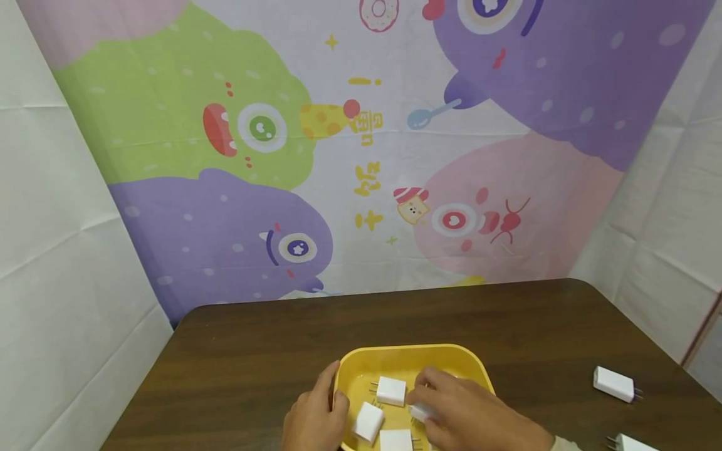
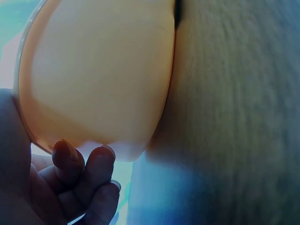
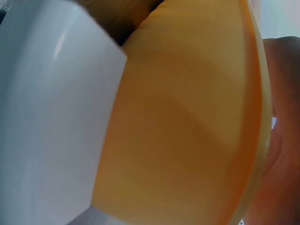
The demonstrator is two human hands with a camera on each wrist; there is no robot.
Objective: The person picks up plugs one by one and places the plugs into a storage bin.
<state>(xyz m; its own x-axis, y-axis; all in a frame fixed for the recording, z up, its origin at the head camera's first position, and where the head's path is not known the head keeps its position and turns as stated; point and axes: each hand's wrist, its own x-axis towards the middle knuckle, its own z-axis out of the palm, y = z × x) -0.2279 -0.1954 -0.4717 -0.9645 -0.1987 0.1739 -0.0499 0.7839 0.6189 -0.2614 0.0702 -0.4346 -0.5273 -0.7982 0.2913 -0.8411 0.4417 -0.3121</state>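
A yellow tray (image 1: 406, 348) sits on the dark wooden table (image 1: 254, 351) near its front edge. My left hand (image 1: 324, 407) grips the tray's left rim, thumb over the edge. In the left wrist view its fingers (image 2: 82, 180) curl under the tray's outer wall (image 2: 98, 75). My right hand (image 1: 429, 401) reaches into the tray and holds a white plug charger (image 1: 420, 412), mostly hidden under its fingers. That charger (image 3: 47, 117) fills the left of the right wrist view, against the tray's yellow inside (image 3: 187, 131). Three more white chargers (image 1: 391, 390) (image 1: 368, 421) (image 1: 396, 440) lie in the tray.
Two white chargers lie on the table at the right, one (image 1: 613, 383) near the right edge, another (image 1: 634, 443) at the frame's bottom. A cartoon backdrop (image 1: 361, 156) hangs behind the table, with white sheets on both sides.
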